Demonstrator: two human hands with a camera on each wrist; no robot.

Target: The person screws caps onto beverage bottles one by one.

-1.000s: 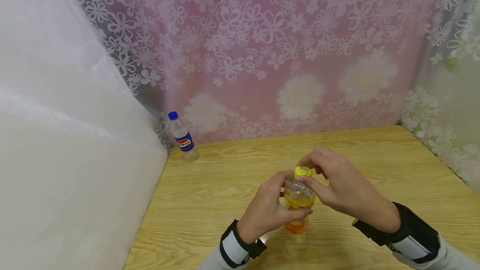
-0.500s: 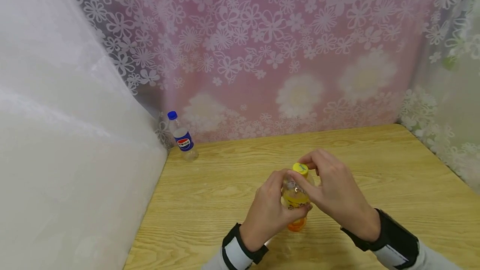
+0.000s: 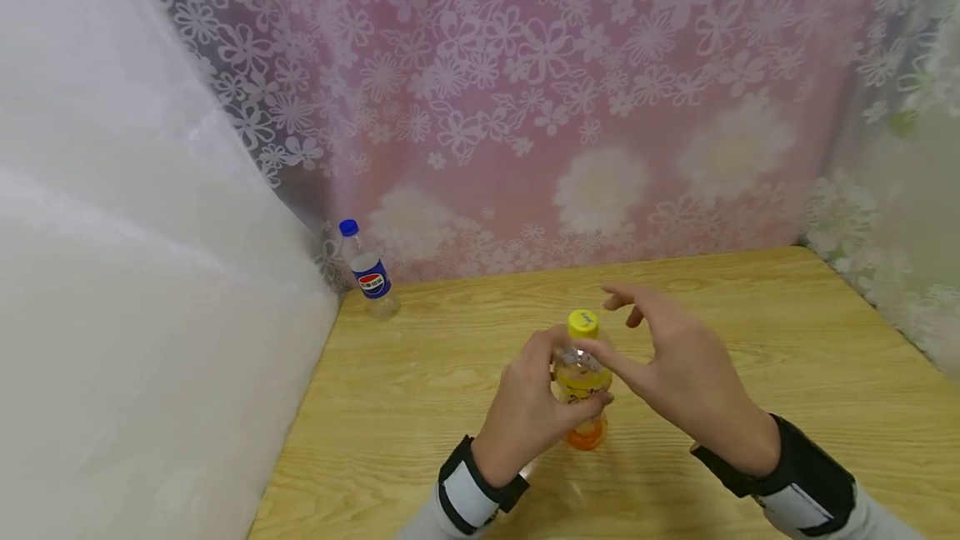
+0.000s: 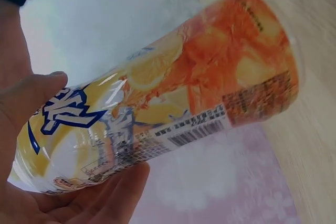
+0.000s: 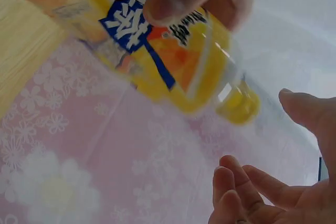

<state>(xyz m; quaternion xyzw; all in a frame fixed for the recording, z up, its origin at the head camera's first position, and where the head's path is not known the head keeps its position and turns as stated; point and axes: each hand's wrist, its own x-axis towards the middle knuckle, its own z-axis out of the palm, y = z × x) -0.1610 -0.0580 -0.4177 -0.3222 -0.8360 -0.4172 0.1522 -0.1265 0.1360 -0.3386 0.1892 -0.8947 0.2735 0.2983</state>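
Note:
My left hand [image 3: 528, 407] grips an iced tea bottle [image 3: 583, 383] round its upper half, with thumb and fingers on opposite sides. The bottle has a clear shoulder and a yellow and orange label [image 4: 157, 87] with blue-and-white lettering. A yellow cap [image 3: 582, 323] sits on its neck. My right hand [image 3: 686, 365] is just right of the cap, thumb and fingers spread, holding nothing. The right wrist view shows a gap between the cap [image 5: 239, 103] and the right hand [image 5: 273, 177]. Whether the bottle's base touches the table cannot be told.
A clear Pepsi bottle [image 3: 371, 282] with a blue cap stands at the table's far left corner. The wooden table [image 3: 450, 357] meets a pink flowered curtain [image 3: 487, 107] behind. White sheeting [image 3: 150, 273] hangs along the left side.
The fingers of my right hand have come off the yellow cap and spread apart. The bottle and my left hand have shifted slightly left and away from me.

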